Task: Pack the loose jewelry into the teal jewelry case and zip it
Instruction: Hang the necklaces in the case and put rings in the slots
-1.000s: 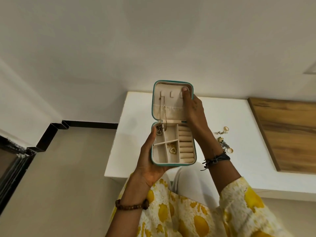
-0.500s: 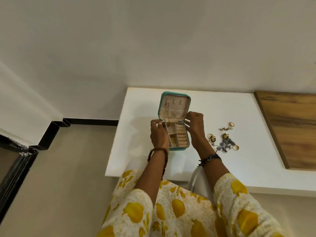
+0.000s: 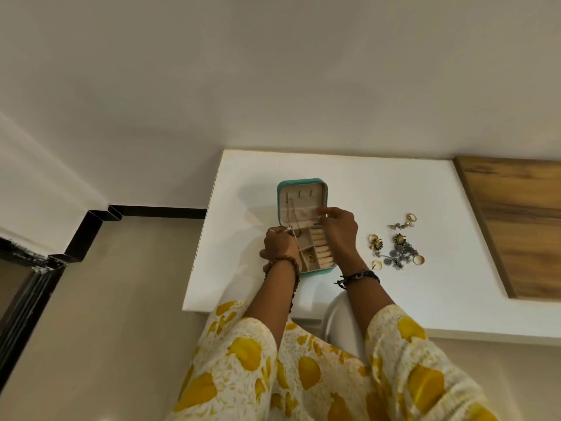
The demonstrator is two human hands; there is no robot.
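Note:
The teal jewelry case (image 3: pixel 302 181) lies open on the white table (image 3: pixel 394 183), lid tilted back, beige lining showing. A thin necklace (image 3: pixel 293 212) hangs from a lid hook down into the base. A small gold piece (image 3: pixel 310 258) sits in a lower compartment beside the ring rolls (image 3: pixel 321 247). My left hand (image 3: pixel 277 246) grips the case's left edge near the hinge. My right hand (image 3: pixel 340 229) pinches the right side at the hinge and lid pocket. Loose jewelry (image 3: pixel 397 253), gold rings and silver-blue pieces, lies right of my right hand.
A wooden panel (image 3: pixel 522 223) covers the table's right part. The wall runs along the table's far edge. The floor with a black skirting (image 3: pixel 91 232) is to the left. My lap in yellow-patterned cloth (image 3: pixel 303 375) is below the table's near edge.
The case came down from being held up in the air onto the table. My left hand shifted from under it to its left edge; my right hand dropped from the lid top to the hinge.

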